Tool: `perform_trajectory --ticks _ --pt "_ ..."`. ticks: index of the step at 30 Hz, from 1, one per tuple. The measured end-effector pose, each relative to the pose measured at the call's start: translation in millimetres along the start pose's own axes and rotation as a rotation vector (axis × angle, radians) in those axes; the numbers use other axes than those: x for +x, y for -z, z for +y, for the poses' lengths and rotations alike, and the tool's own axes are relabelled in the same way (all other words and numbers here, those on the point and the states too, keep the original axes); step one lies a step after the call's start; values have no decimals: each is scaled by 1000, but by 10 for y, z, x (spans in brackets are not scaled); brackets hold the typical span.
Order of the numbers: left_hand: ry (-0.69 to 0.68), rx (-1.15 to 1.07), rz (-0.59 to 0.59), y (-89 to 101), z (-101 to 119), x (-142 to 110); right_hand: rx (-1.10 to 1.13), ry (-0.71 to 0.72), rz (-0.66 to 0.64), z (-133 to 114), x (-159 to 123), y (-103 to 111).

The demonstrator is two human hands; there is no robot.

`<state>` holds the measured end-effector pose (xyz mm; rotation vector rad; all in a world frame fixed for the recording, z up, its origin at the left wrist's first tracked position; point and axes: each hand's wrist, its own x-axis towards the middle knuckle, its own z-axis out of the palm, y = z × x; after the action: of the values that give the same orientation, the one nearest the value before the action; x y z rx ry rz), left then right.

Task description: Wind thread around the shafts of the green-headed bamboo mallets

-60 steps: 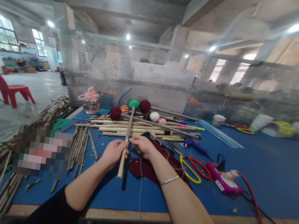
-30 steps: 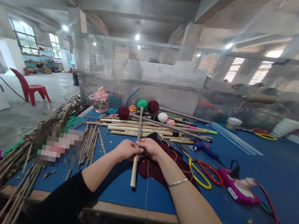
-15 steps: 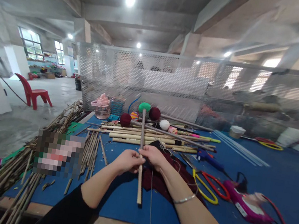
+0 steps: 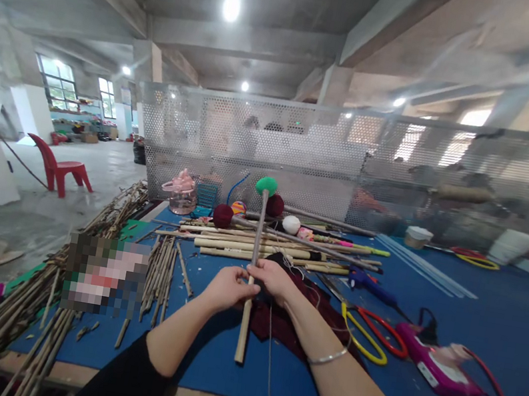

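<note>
Both hands grip one wooden stick (image 4: pixel 243 329) held upright over the blue table (image 4: pixel 503 312). A green yarn ball (image 4: pixel 266 185) tops the stick. My left hand (image 4: pixel 225 288) is closed round the stick's middle from the left. My right hand (image 4: pixel 272 278) pinches the stick at the same height from the right, and a thin thread (image 4: pixel 267 361) hangs down below it. Dark maroon cloth (image 4: pixel 282 319) lies on the table under my right wrist.
Long sticks and mallets with maroon and white balls (image 4: pixel 222 215) lie across the table behind the hands. Yellow-and-red scissors (image 4: pixel 366 333) and a pink glue gun (image 4: pixel 432 364) sit to the right. Thin sticks (image 4: pixel 159 268) are piled at the left. A perforated metal screen (image 4: pixel 331 162) backs the table.
The stick has been raised and straightened to nearly vertical, lifting the green ball clear above the pile. Both hands kept their grip. The camera has shifted slightly.
</note>
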<state>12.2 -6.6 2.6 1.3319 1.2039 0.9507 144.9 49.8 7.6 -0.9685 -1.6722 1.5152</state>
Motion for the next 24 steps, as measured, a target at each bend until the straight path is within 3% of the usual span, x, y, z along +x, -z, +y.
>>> perform_trajectory --ticks 3,10,13,17,24 --pt "-29 -41 -44 20 -4 25 -5 48 21 10 8 19" --pt "117 -390 -232 34 169 -61 143 -30 -110 -79 -60 125" --pt "140 -323 -179 2 113 -40 112 22 -62 -35 -31 94" --pt "52 -202 -51 -28 36 0 110 87 9 8 -1 45" --pt "68 -321 -220 -5 128 -49 178 17 -100 -85 -87 130"
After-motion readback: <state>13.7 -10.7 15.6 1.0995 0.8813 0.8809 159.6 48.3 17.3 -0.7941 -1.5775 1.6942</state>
